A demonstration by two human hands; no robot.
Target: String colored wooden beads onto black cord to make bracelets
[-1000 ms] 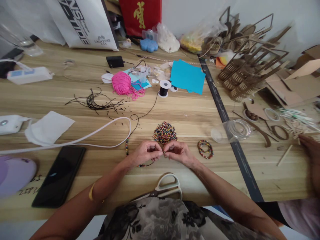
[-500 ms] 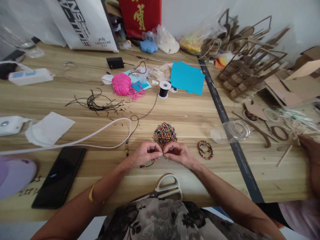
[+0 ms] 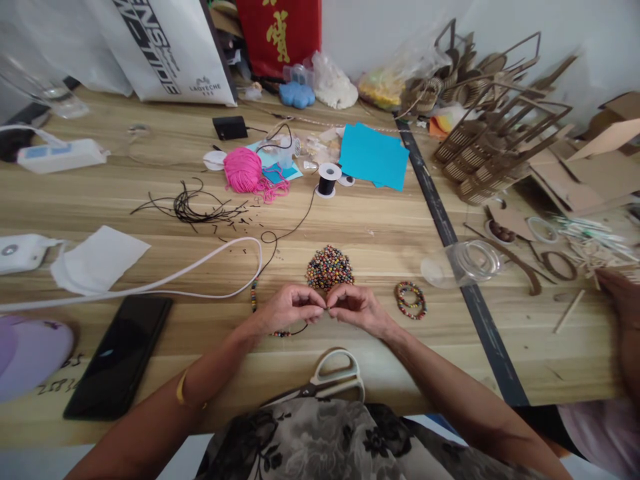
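My left hand [image 3: 295, 308] pinches the black cord [image 3: 300, 329] between thumb and forefinger; strung beads show on the cord below and left of the wrist. Fingertip to fingertip with it, my right hand [image 3: 356, 308] is pinched on something too small to make out. Just beyond both hands lies a heap of multicoloured beads [image 3: 330, 267]. The cord runs from a spool of black cord [image 3: 329, 180] down to a strung bead section [image 3: 254, 295] left of my left hand. Two beaded bracelets [image 3: 411, 300] lie to the right.
White-handled scissors [image 3: 337, 377] lie near the front edge. A black phone [image 3: 119, 357] and a white cable [image 3: 200, 263] are at the left. Pink yarn [image 3: 243, 169] and blue sheets [image 3: 374, 157] lie farther back. Another person's hand [image 3: 620, 300] is at the far right.
The strung beads beneath my left hand have shifted slightly left. Both hands stay nearly in place, fingertips together.
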